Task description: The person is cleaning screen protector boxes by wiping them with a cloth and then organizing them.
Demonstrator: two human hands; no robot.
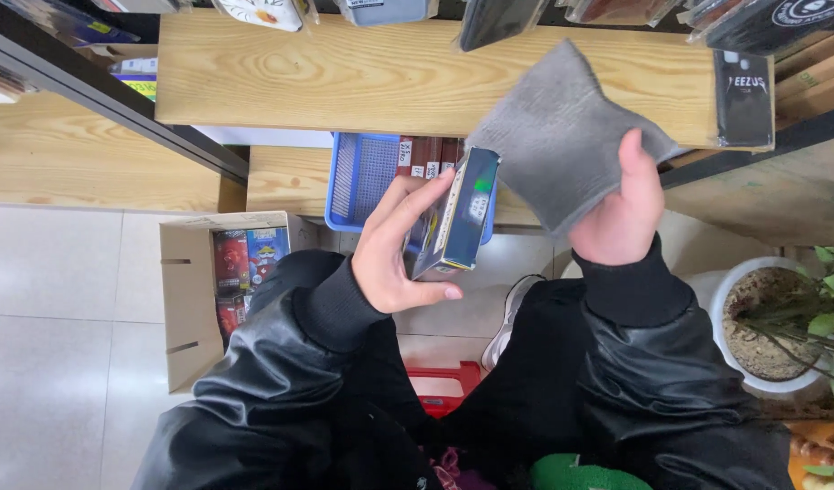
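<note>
Small dark box (pixel 459 216), held above blue basket (pixel 362 177)
Left hand (pixel 400 249) fingers curled around box, thumb beneath; right hand (pixel 624 213) pinching grey cloth (pixel 562 132), thumb on top; wooden shelf (pixel 344 77) behind.

Blue basket (pixel 358 186), cardboard box (pixel 185 299), potted plant (pixel 780 327) (white pot).

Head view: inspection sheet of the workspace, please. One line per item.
Surface: wooden shelf above, lower wooden shelf behind it, pale tiled floor below.
Job's things: small dark box, grey cloth.
Clutter: blue basket on the lower shelf; open cardboard carton on the floor; red stool.
Grippers: left hand holds the box; right hand holds the cloth beside it.
Cables: nothing seen.
Surroundings: potted plant at right; packaged goods hang along the top edge.
</note>
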